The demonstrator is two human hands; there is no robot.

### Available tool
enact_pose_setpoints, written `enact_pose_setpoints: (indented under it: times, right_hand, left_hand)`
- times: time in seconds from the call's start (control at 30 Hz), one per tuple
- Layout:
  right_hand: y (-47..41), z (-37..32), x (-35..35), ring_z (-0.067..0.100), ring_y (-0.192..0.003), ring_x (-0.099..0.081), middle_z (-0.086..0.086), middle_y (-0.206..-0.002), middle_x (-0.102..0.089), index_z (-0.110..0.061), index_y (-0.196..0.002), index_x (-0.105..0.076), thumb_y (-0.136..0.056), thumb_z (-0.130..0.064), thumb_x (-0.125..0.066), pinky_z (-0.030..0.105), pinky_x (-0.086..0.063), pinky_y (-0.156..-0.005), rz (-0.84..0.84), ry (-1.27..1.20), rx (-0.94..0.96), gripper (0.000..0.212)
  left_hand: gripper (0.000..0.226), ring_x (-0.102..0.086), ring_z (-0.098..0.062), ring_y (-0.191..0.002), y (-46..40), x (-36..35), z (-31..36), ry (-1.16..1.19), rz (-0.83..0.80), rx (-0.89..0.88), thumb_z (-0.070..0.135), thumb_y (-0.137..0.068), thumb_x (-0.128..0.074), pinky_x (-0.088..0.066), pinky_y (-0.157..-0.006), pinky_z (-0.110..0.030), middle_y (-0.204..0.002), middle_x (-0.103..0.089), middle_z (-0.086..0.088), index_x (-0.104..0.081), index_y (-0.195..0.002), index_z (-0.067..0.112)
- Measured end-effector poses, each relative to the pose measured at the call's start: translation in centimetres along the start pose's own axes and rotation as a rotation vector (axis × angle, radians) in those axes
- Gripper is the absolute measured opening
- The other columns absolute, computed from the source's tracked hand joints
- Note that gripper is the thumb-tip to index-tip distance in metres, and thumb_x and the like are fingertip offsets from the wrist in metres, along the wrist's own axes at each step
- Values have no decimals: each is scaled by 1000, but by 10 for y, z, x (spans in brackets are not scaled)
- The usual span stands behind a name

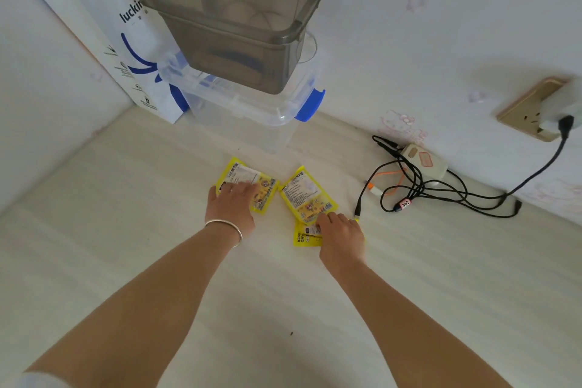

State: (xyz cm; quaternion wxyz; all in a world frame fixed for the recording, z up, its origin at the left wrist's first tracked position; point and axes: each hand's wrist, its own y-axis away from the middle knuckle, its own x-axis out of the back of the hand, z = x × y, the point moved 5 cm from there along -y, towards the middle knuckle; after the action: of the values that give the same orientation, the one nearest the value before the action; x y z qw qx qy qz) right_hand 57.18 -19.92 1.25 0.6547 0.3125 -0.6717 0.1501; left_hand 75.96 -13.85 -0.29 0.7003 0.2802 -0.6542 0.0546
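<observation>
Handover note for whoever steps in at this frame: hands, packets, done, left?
Left hand lies flat on the left yellow packet.
Right hand covers the lower packet, fingertips at the edge of the middle packet; grip unclear.
All three packets lie on the table, before the grey bin stacked on the clear box.
Done: none lifted.
Left: likely gather them, perhaps into the bin.

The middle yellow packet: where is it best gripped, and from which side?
Probably pinch the far edge of the middle packet, coming from above. It lies flat, so only an edge can be lifted; its near end meets the right hand and another packet, while the far edge is free.
</observation>
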Motion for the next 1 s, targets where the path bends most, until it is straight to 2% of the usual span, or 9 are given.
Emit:
enact_pose_setpoints:
  times: [0.1,0.23,0.43,0.53,0.6,0.63,0.73,0.83,1.0]
  right_hand:
    - [3,7,2,24,-112,-55,-2,-118,-61,-22,-129,-50,-81,-3,-54,31,-39,-93,-88,-72,2,51]
    - [2,9,9,28,-111,-55,-1,-128,-58,-32,-143,-29,-85,-6,-48,31,-41,-92,-185,-116,5,66]
    - [-5,11,13,30,-118,-54,6,-127,-60,-27,-135,-46,-90,-19,-50,34,-45,-91,-326,-344,-45,46]
    - [-7,14,17,25,-92,-58,5,-97,-62,-15,-113,-61,-88,-17,-55,30,-45,-78,-337,-622,-146,25]
    - [-7,19,16,22,-87,-56,4,-95,-61,-13,-112,-62,-87,-12,-59,27,-42,-74,-336,-810,-247,25]
    - [-8,23,14,23,-89,-57,6,-99,-63,-14,-113,-63,-87,-11,-61,26,-42,-75,-322,-894,-300,27]
    - [-10,36,10,30,-105,-62,11,-113,-68,-16,-109,-66,-86,-9,-64,33,-47,-82,-232,-1127,-460,24]
    - [-16,46,4,31,-106,-63,10,-109,-68,-19,-102,-66,-86,-10,-65,42,-50,-94,-165,-1300,-563,18]
    - [-28,54,-1,30,-102,-63,8,-107,-67,-18,-99,-63,-88,-13,-64,46,-48,-98,-116,-1578,-636,11]
  left_hand:
    - [65,-12,-27,-146,-14,-2,-6,6,-16,-20,25,-88,-52,-18,-117,-49,-154,-17,-1,-24,-146,31]
    - [70,-24,-26,-141,-24,-3,-9,181,-56,10,44,-79,-61,-40,-104,-41,-155,-13,-3,-29,-140,32]
    - [71,-41,-28,-122,-17,3,15,71,54,-81,54,-72,-66,-41,-91,-38,-135,-40,0,-40,-135,32]
    - [47,-57,-31,-101,-11,-1,25,80,169,-137,25,-69,-74,-48,-76,-40,-110,-59,-5,-62,-114,22]
    - [25,-64,-32,-84,-5,6,27,169,283,-100,22,-72,-75,-50,-65,-40,-88,-65,-8,-68,-95,17]
    - [20,-65,-34,-84,-3,10,28,250,290,-43,29,-82,-67,-48,-67,-40,-87,-66,-9,-65,-95,15]
    - [39,-61,-39,-94,-1,14,29,551,190,216,45,-95,-41,-44,-74,-39,-94,-66,-18,-55,-103,9]
    - [39,-58,-39,-104,-6,10,42,915,100,368,39,-95,-45,-44,-86,-39,-106,-65,-22,-61,-103,4]
    - [44,-58,-36,-110,-5,-5,66,1096,-64,579,39,-92,-48,-45,-95,-38,-114,-65,-20,-67,-109,3]
